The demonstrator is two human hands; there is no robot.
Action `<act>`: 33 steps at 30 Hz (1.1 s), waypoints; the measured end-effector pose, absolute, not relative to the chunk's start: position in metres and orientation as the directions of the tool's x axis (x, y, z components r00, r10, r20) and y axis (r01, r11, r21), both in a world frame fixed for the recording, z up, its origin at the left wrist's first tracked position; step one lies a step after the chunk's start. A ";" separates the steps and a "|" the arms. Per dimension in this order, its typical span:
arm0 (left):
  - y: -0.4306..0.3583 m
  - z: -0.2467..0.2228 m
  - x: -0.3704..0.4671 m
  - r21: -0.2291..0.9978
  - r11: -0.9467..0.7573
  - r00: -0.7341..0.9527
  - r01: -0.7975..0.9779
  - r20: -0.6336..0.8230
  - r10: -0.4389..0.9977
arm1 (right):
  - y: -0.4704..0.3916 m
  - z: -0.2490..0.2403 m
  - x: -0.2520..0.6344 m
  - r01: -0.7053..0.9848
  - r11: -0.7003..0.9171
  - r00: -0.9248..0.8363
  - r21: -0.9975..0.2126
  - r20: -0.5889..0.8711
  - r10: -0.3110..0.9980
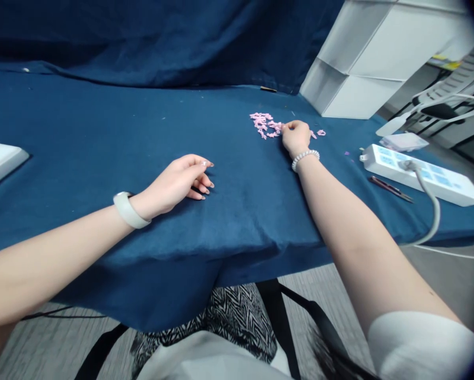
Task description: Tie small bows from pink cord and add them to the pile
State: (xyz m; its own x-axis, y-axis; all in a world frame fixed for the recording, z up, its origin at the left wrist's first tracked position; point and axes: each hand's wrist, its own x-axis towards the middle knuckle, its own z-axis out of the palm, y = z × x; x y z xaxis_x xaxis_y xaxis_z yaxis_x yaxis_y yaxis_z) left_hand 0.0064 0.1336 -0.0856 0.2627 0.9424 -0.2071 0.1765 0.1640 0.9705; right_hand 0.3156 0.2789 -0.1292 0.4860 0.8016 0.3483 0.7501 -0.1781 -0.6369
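Small pink looped pieces, like tiny ribbon bows [262, 122], lie in a loose heap on the blue cloth toward the back right. At the heap's right edge, my right hand [295, 136] is closed in a pinch, with a pink piece at its fingertips. The hand hides part of what it touches. A few more pink pieces [321, 133] lie just right of that hand. My left hand [183, 179] rests on the cloth, nearer the middle, fingers loosely curled and apart, holding nothing.
White stacked boxes [351, 97] stand at the back right. A power strip [423, 174] with a plugged grey cable lies at the right, beside thread snips [390, 189] and a clear plastic case [404, 141]. A white object [1, 163] sits at the left edge.
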 end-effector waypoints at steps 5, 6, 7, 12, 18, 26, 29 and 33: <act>0.133 -0.084 0.008 0.968 0.175 0.246 0.181 -0.217 0.945 | 0.288 -0.130 0.315 0.819 -0.215 0.420 -0.533 0.301 0.856; 0.133 -0.084 0.008 0.967 0.176 0.247 0.184 -0.219 0.944 | 0.287 -0.130 0.315 0.827 -0.222 0.414 -0.516 0.293 0.862; 0.133 -0.084 0.008 0.966 0.176 0.248 0.189 -0.220 0.943 | 0.287 -0.129 0.314 0.831 -0.226 0.412 -0.509 0.290 0.864; 0.135 -0.085 0.006 0.963 0.175 0.271 0.204 -0.227 0.935 | 0.280 -0.126 0.311 0.848 -0.149 0.351 -0.509 0.327 0.878; 0.136 -0.088 0.004 0.969 0.189 0.285 0.157 -0.228 0.931 | 0.278 -0.133 0.310 0.910 0.181 -0.034 -0.373 0.368 0.929; 0.138 -0.087 0.003 0.971 0.191 0.305 0.145 -0.227 0.925 | 0.280 -0.139 0.314 0.911 0.063 0.089 -0.407 0.342 0.935; 0.140 -0.088 0.005 0.970 0.190 0.295 0.151 -0.227 0.928 | 0.280 -0.140 0.315 0.911 0.131 0.046 -0.390 0.412 0.910; 0.145 -0.075 -0.002 0.983 0.076 0.254 0.167 -0.118 0.960 | 0.278 -0.140 0.314 0.924 0.170 -0.030 -0.342 0.379 0.925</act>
State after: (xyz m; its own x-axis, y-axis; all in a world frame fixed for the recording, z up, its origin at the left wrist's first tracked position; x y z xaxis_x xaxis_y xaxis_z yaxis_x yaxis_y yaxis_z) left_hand -0.0016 0.1449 -0.0748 0.2544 0.9599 -0.1175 0.1673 0.0760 0.9830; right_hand 0.3139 0.2782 -0.1401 -0.0300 0.9251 0.3785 0.9241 0.1700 -0.3423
